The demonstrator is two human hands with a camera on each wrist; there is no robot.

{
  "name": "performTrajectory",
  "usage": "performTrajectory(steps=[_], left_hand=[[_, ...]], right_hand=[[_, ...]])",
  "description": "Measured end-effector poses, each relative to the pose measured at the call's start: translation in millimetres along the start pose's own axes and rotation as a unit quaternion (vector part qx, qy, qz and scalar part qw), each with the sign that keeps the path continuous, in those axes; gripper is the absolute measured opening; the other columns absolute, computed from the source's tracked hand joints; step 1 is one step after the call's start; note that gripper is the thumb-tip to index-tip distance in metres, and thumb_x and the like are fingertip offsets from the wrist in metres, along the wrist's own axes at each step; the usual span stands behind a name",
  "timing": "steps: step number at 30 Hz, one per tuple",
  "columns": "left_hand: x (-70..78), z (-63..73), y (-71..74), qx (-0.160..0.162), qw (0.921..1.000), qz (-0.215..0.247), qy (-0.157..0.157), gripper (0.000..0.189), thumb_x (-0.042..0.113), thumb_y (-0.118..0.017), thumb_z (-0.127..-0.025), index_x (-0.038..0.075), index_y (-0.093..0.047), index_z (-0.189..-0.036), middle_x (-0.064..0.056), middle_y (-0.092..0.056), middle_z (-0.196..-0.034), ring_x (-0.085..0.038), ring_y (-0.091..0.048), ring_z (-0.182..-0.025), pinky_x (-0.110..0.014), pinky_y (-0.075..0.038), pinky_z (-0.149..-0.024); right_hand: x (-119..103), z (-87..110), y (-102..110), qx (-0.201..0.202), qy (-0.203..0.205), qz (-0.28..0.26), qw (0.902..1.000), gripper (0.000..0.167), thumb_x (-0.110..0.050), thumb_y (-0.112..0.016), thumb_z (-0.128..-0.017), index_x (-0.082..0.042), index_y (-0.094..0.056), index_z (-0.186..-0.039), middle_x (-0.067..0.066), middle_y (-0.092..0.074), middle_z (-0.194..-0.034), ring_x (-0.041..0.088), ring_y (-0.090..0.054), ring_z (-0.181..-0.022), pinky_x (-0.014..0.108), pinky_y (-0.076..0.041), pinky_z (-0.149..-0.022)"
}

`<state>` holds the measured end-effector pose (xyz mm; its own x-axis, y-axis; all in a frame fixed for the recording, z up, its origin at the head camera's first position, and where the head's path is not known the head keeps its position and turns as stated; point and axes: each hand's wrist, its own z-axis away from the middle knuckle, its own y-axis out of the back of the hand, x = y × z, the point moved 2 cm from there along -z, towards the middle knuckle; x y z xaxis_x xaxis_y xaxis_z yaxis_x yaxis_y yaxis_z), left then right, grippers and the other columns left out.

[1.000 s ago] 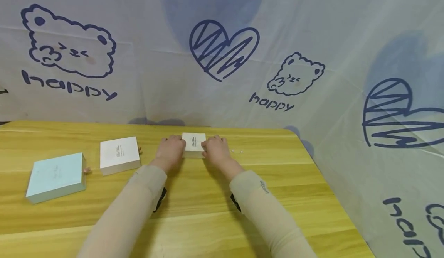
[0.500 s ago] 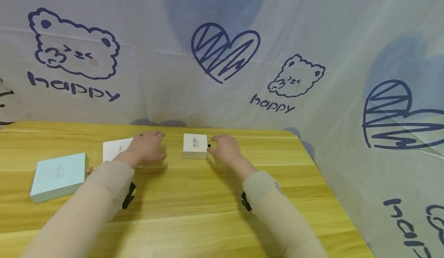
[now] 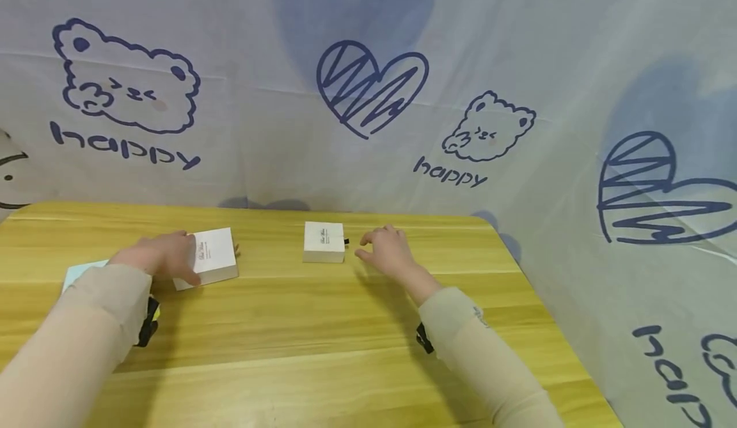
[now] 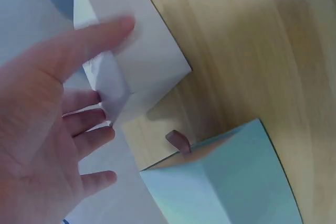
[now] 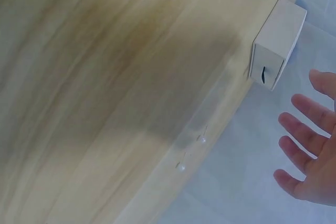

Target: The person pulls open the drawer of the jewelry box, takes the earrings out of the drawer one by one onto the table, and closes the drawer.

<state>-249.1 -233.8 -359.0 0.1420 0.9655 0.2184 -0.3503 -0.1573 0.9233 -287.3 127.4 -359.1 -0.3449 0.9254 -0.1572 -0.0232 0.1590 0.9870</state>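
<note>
In the left wrist view, we see the left hand with fingers parted and thumb well away from them, around one end of the larger white box; we cannot tell whether they touch it. That box sits left of centre in the head view, dark lettering on its top. The right hand, right of centre there, has its fingers apart and holds nothing, near the smaller white box with a black tab. We find two small pearl-like studs at the lower middle of the right wrist view. The pale blue box, brown tab showing, fills the left wrist view's lower right. Behind the wooden table hangs a printed cloth.
</note>
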Motion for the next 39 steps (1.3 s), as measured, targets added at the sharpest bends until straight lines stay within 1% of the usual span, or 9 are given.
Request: performTrajectory(steps=[4, 7, 10, 14, 18, 27, 31, 33, 39], left_hand=[[-3.0, -3.0, -0.6, 0.006, 0.9996, 0.025, 0.012, 0.089, 0.034, -0.080, -0.067, -0.018, -0.040, -0.127, -0.037, -0.045, -0.124, -0.040, -0.051, -0.097, -0.061, -0.042, -0.089], [0.4, -2.3, -0.7, 0.009, 0.9995, 0.031, 0.008, 0.093, 0.033, -0.082, -0.065, -0.019, -0.038, -0.129, -0.040, -0.041, -0.127, -0.047, -0.049, -0.105, -0.063, -0.038, -0.095], [6.2, -0.3, -1.1, 0.015, 0.9996, 0.021, -0.008, 0.094, 0.032, -0.082, -0.065, -0.021, -0.037, -0.129, -0.043, -0.036, -0.130, -0.055, -0.043, -0.113, -0.063, -0.036, -0.097], [14.4, 2.2, -1.7, 0.023, 0.9993, 0.004, -0.029, 0.094, 0.030, -0.083, -0.065, -0.022, -0.038, -0.127, -0.044, -0.036, -0.129, -0.057, -0.042, -0.114, -0.062, -0.038, -0.096], [22.9, 3.0, -3.1, 0.019, 0.9990, -0.002, -0.039, 0.093, 0.029, -0.084, -0.064, -0.022, -0.038, -0.127, -0.043, -0.039, -0.127, -0.054, -0.048, -0.109, -0.060, -0.042, -0.093], [39.1, 5.9, -8.0, 0.016, 0.9985, -0.009, -0.053, 0.094, 0.030, -0.085, -0.063, -0.020, -0.038, -0.128, -0.039, -0.043, -0.124, -0.049, -0.052, -0.105, -0.057, -0.045, -0.091], [47.5, 7.5, -11.1, 0.013, 0.9977, -0.018, -0.064, 0.095, 0.031, -0.085, -0.063, -0.019, -0.038, -0.129, -0.038, -0.042, -0.127, -0.046, -0.055, -0.101, -0.057, -0.047, -0.088], [52.6, 7.5, -12.7, 0.013, 0.9973, -0.022, -0.069, 0.096, 0.031, -0.085, -0.062, -0.018, -0.038, -0.130, -0.039, -0.039, -0.130, -0.047, -0.054, -0.104, -0.057, -0.046, -0.090], [68.7, 7.1, -17.1, 0.017, 0.9945, -0.031, -0.099, 0.092, 0.031, -0.086, -0.059, -0.016, -0.042, -0.126, -0.037, -0.042, -0.129, -0.047, -0.054, -0.106, -0.056, -0.046, -0.092]], right_hand=[[0, 1.9, 1, 0.002, 0.004, 0.004, 1.0000, 0.031, -0.035, -0.062, -0.089, -0.012, -0.069, -0.108, 0.002, -0.068, -0.112, 0.026, -0.053, -0.109, 0.048, -0.037, -0.098], [2, 3.6, 0, 0.005, 0.004, 0.007, 1.0000, 0.030, -0.035, -0.062, -0.089, -0.012, -0.069, -0.107, 0.002, -0.069, -0.111, 0.026, -0.053, -0.108, 0.047, -0.038, -0.097], [5, 5.4, -1, 0.008, -0.001, 0.006, 0.9999, 0.030, -0.034, -0.063, -0.088, -0.012, -0.070, -0.107, 0.003, -0.069, -0.110, 0.026, -0.054, -0.108, 0.047, -0.038, -0.097], [7, 7.8, -3, 0.009, -0.007, 0.000, 0.9999, 0.029, -0.033, -0.063, -0.088, -0.011, -0.070, -0.107, 0.003, -0.069, -0.111, 0.027, -0.053, -0.109, 0.046, -0.037, -0.097], [7, 9.0, -3, 0.009, -0.006, -0.004, 0.9999, 0.029, -0.033, -0.064, -0.088, -0.011, -0.070, -0.106, 0.002, -0.069, -0.110, 0.027, -0.053, -0.108, 0.046, -0.038, -0.095], [9, 8.2, -2, 0.007, -0.012, -0.004, 0.9999, 0.030, -0.034, -0.063, -0.088, -0.012, -0.069, -0.108, 0.002, -0.069, -0.112, 0.026, -0.053, -0.111, 0.046, -0.037, -0.097], [10, 9.3, -1, 0.008, -0.015, -0.002, 0.9998, 0.030, -0.034, -0.063, -0.089, -0.012, -0.070, -0.108, 0.002, -0.069, -0.111, 0.026, -0.052, -0.112, 0.046, -0.036, -0.096], [11, 10.0, -1, 0.007, -0.016, -0.002, 0.9998, 0.030, -0.034, -0.063, -0.089, -0.012, -0.070, -0.108, 0.002, -0.069, -0.111, 0.027, -0.053, -0.112, 0.046, -0.036, -0.096], [10, 11.9, -1, 0.006, -0.016, -0.001, 0.9999, 0.030, -0.034, -0.063, -0.088, -0.012, -0.070, -0.107, 0.003, -0.069, -0.111, 0.028, -0.053, -0.112, 0.046, -0.036, -0.095]])
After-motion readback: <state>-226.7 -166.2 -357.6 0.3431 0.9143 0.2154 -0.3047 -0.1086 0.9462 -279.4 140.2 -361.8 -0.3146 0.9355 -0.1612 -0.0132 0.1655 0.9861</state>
